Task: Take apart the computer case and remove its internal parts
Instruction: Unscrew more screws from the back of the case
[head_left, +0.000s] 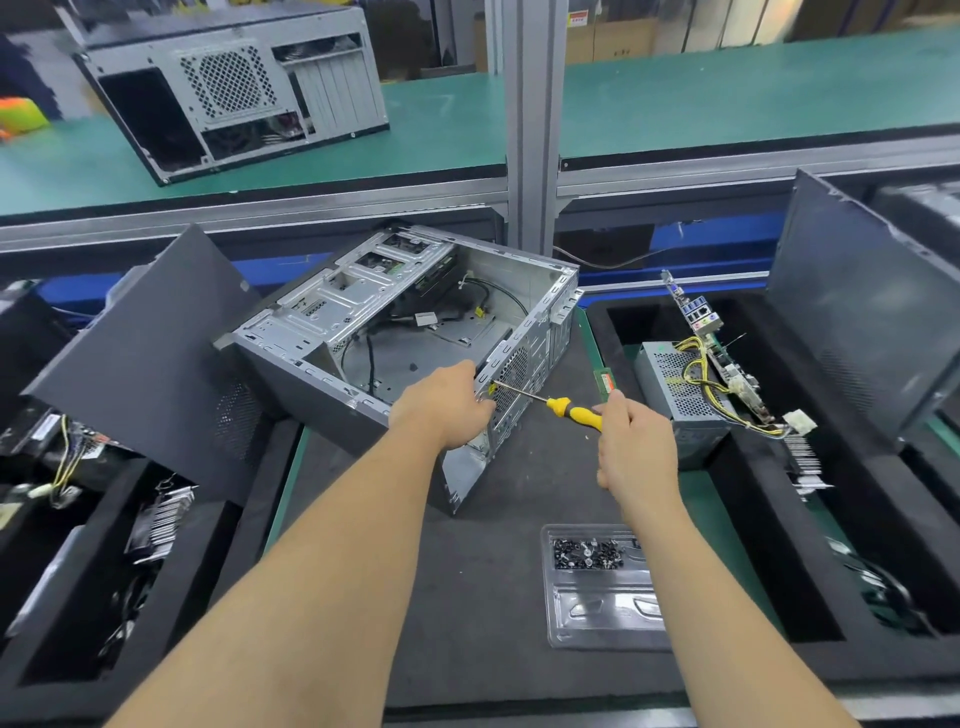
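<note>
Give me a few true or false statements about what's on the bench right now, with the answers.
1. The right hand holds a yellow-handled screwdriver. True.
2. The screwdriver's tip is at the rear panel of the open case. True.
3. The left hand lies flat on the bench. False: it grips the case's rear edge.
4. The power supply is mounted inside the case. False: it lies in the black tray to the right.
5. A clear plastic tray near the front holds dark screws. True.
</note>
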